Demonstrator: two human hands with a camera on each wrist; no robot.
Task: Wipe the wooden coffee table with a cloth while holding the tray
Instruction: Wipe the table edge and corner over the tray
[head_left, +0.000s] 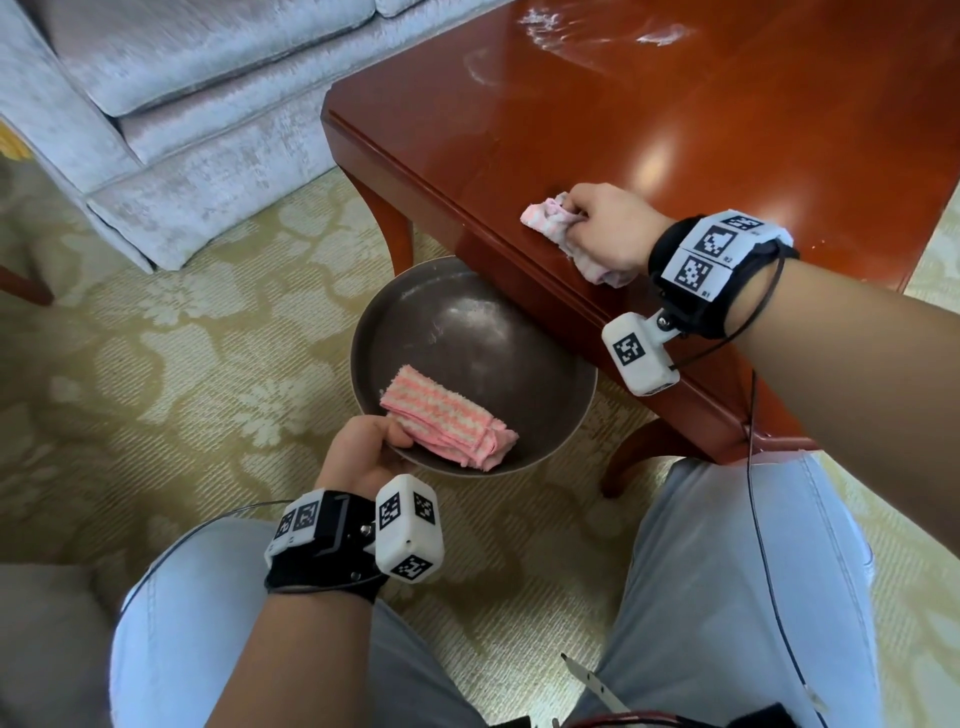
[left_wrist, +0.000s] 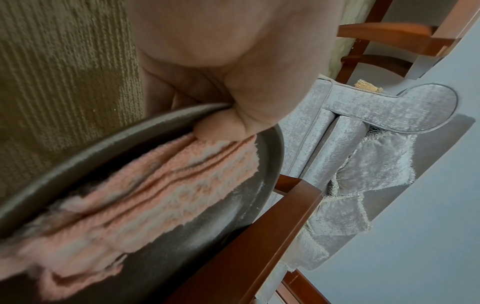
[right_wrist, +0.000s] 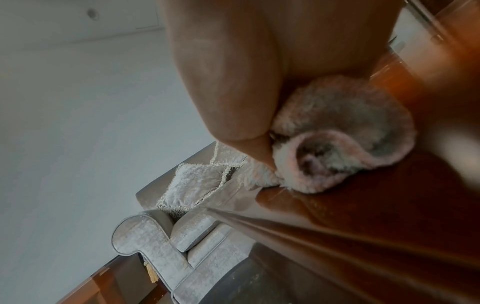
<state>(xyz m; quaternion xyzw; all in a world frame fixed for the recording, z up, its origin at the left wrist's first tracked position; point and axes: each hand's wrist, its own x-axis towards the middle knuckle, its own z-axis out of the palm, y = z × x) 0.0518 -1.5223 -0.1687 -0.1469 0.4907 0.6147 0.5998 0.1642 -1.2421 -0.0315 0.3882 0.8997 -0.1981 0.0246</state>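
Note:
My right hand (head_left: 597, 228) grips a bunched pink-and-white cloth (head_left: 550, 218) and presses it on the glossy wooden coffee table (head_left: 675, 104) near its front edge. The right wrist view shows the same cloth (right_wrist: 342, 144) crumpled under my fingers on the wood. My left hand (head_left: 363, 447) holds a round dark tray (head_left: 467, 322) by its near rim, thumb on top, just below the table's edge. A folded pink striped cloth (head_left: 447, 415) lies in the tray; in the left wrist view my thumb (left_wrist: 223, 127) presses on this folded cloth (left_wrist: 155, 185).
White powdery smears (head_left: 545, 26) mark the far part of the tabletop. A grey velvet sofa (head_left: 182, 104) stands to the left beyond the table's corner. Patterned yellow carpet (head_left: 156, 364) covers the floor. My knees in light trousers (head_left: 727, 571) sit below the tray.

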